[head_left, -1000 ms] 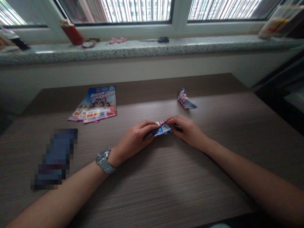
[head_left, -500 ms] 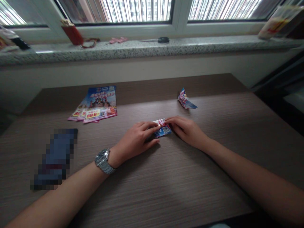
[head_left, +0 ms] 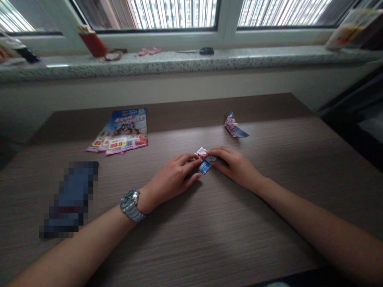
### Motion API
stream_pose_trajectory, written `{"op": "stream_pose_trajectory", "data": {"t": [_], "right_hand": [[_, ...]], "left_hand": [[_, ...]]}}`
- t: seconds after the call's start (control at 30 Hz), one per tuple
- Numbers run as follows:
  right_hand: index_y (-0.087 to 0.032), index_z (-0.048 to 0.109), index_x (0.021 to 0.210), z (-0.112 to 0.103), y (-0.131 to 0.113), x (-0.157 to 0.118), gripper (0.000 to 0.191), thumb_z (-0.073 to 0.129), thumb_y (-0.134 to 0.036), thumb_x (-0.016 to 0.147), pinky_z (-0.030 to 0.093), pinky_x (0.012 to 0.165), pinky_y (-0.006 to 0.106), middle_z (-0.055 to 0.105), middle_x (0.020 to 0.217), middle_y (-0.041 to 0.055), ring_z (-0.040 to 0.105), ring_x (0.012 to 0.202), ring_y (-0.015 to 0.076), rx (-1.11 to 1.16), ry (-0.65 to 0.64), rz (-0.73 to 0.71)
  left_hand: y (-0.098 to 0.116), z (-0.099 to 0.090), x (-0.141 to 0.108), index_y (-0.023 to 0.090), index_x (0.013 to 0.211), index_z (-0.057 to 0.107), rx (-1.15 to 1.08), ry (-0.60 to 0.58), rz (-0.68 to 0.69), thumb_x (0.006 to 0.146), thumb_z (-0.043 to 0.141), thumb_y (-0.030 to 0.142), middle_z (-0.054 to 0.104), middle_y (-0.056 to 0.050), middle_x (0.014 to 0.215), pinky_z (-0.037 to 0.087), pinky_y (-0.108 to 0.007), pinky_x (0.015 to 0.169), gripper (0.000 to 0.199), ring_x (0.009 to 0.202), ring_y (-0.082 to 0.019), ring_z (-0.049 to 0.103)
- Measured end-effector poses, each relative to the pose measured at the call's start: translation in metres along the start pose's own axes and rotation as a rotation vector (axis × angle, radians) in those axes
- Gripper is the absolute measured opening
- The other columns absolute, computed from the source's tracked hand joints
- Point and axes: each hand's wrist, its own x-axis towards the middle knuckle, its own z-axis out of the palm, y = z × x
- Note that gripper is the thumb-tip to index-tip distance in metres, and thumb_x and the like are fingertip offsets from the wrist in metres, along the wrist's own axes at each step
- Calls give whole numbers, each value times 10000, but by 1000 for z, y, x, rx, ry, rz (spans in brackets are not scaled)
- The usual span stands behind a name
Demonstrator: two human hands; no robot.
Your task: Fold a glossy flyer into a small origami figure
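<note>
A small folded flyer [head_left: 204,166], printed blue, white and pink, lies on the table between my two hands. My left hand [head_left: 176,173], with a metal watch [head_left: 131,204] at its wrist, holds the flyer's left side under its fingertips; its thumb is a little apart, near the lower edge. From the other side, my right hand [head_left: 236,161] has its fingers over the flyer's right part and its thumb below. The fingers hide part of the paper. Beyond my right hand stands a folded paper piece [head_left: 235,127] of similar print, its two wings angled apart.
Several flyers [head_left: 128,129] lie fanned at the back left of the brown table [head_left: 191,239]. A blurred-out dark flat object [head_left: 70,199] is near my left forearm. The stone windowsill [head_left: 167,63] holds a red container [head_left: 92,43] and dark-handled scissors [head_left: 206,51].
The folded flyer has turned between my hands, and its blue corner now points down toward me. My right thumb has moved away from its fingers around the paper. My left hand has hardly moved.
</note>
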Motion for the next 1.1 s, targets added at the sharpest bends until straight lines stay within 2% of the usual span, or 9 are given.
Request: {"op": "stream_pose_trajectory", "data": {"t": [0.27,0.5,0.63,0.77,0.9,1.1], "right_hand": [[-232,639,1229,-3,3,2,259,592,-201,977,511,993,438,721,1186,94,649,1137,268,-68,-13,0],[-247,634,1234,-3,7,1,272,559,-177,981,511,1005,451,715,1210,85,654,1135,268,-94,-5,-9],[-264,616,1273,-3,6,1,298,548,-207,989,509,1029,467,683,1246,95,637,1166,271,-100,44,2],[-263,603,1289,-4,4,1,314,566,-218,981,503,1048,472,635,1281,112,607,1205,272,-97,113,10],[-249,649,1182,-4,0,1,224,578,-210,973,540,974,441,644,1154,105,633,1098,255,-84,107,-6],[-253,676,1057,-6,-5,0,121,594,-243,968,556,920,443,622,1139,101,634,1067,260,-158,150,-19]], "left_hand": [[-2,-2,-1,203,1398,568,2,-44,45,1018,536,350,575,-118,1425,468,-462,1105,409,1283,-274,563],[-3,-8,-1,200,1394,572,32,-71,131,1011,547,359,613,-101,1415,472,-460,1077,416,1244,-272,598],[-1,-9,-1,211,1418,557,105,-90,120,1009,544,382,598,-108,1429,467,-483,1059,444,1238,-292,596],[1,-6,-1,208,1461,508,165,-99,107,1012,523,430,564,-110,1462,423,-491,1102,501,1281,-306,560],[2,-4,-2,214,1488,474,168,-87,105,1009,522,452,530,-119,1495,372,-498,1154,537,1363,-310,497],[6,-5,-1,206,1490,468,153,-73,84,1005,542,419,544,-131,1483,426,-483,1114,535,1343,-308,527]]}}
